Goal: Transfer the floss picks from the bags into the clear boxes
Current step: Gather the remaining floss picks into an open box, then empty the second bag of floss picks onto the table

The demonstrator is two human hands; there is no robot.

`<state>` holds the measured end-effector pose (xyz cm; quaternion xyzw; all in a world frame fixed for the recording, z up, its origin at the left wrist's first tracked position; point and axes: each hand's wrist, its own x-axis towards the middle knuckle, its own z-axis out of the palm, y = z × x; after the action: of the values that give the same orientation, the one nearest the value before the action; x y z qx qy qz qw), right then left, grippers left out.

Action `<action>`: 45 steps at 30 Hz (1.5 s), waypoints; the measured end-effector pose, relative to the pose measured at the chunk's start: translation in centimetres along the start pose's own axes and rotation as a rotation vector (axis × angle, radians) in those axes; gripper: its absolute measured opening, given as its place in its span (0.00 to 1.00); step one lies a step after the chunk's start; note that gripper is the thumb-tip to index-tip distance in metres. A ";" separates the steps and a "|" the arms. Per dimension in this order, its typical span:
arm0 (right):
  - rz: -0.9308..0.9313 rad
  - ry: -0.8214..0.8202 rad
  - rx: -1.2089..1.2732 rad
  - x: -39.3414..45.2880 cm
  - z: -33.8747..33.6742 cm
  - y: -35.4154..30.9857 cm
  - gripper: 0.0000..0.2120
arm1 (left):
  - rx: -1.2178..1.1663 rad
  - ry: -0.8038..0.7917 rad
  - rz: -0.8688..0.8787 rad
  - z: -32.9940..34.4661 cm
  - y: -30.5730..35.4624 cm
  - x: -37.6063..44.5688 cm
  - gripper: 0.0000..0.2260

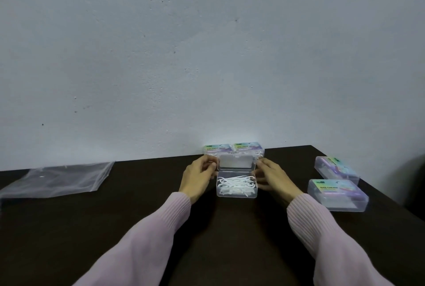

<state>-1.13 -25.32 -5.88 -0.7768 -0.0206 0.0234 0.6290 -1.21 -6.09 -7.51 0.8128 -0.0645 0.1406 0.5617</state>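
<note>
A clear plastic box [236, 195] stands open at the middle of the dark table, with several white floss picks [236, 183] lying inside. Its hinged lid [235, 162] stands upright at the back. My left hand [199, 176] holds the lid's left edge with the fingertips. My right hand [274, 176] holds the box on its right side, fingers at the lid's right corner. A flat, see-through plastic bag [57, 180] lies at the far left of the table; I see no picks in it.
Two shut boxes with coloured labels [233, 149] stand against the wall behind the open box. Two more shut labelled boxes [337, 168] [338, 195] lie at the right. The table [142, 193] ends at the wall in the back and has its edge at the far right.
</note>
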 end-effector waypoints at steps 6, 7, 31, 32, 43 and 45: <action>-0.029 0.023 -0.018 0.3 0.0 0.6 0.09 | -0.188 -0.122 -0.063 0.1 0.0 -0.2 0.06; -0.033 0.025 -0.036 0.3 -0.1 0.7 0.07 | -0.188 -0.132 -0.058 0.1 0.0 -0.2 0.05; -0.172 0.026 -0.278 0.0 1.5 0.8 0.13 | 0.069 -0.140 0.070 -1.0 -1.0 -0.4 0.17; -0.202 0.060 -0.316 0.0 1.7 0.8 0.12 | 0.050 -0.137 0.061 -1.0 -0.9 -0.5 0.18; -0.648 0.115 -0.788 -1.8 7.4 -2.6 0.11 | 0.334 -0.097 0.102 -6.2 -1.3 -2.0 0.12; -0.672 0.005 -0.770 -1.8 9.7 -3.4 0.12 | 0.391 -0.066 0.072 -8.9 -2.0 -2.3 0.12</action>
<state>-3.49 -15.26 -4.51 -0.9028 -0.2747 -0.1911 0.2700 -4.30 2.81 -7.03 0.9077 -0.0833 0.1438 0.3854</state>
